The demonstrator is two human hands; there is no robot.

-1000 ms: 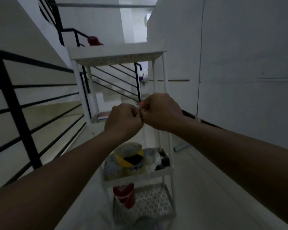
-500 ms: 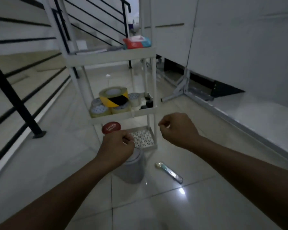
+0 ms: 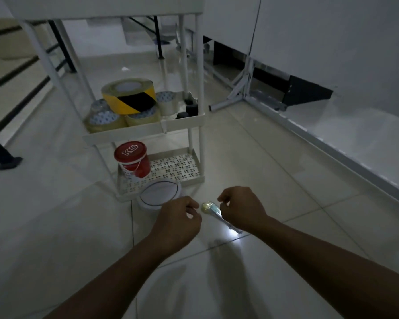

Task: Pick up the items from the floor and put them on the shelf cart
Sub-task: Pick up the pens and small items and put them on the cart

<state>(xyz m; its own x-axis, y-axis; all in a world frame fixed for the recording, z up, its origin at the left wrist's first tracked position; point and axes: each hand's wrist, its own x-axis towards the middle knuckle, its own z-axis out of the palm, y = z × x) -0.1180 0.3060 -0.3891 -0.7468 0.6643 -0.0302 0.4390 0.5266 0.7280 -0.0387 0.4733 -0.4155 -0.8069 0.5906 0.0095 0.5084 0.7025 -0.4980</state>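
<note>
A slim packaged item (image 3: 213,211), like a toothbrush in clear wrap, lies on the tiled floor between my hands. My left hand (image 3: 179,221) hovers just left of it with fingers curled and nothing in them. My right hand (image 3: 241,208) is above its right part, also curled and holding nothing; whether it touches the item I cannot tell. A white round lidded container (image 3: 159,195) stands on the floor against the white shelf cart (image 3: 199,72). The cart's bottom shelf holds a red bucket (image 3: 133,160), and tape rolls (image 3: 128,95) sit on its middle shelf.
A black stair railing (image 3: 0,148) runs along the left. At the right stand a white wall panel and a metal foot (image 3: 228,99) on the floor. Bare tiles stretch in front of and to the right of the cart.
The view has dropped from the cart's top to the floor. Both hands have come apart and moved down to either side of the packaged item.
</note>
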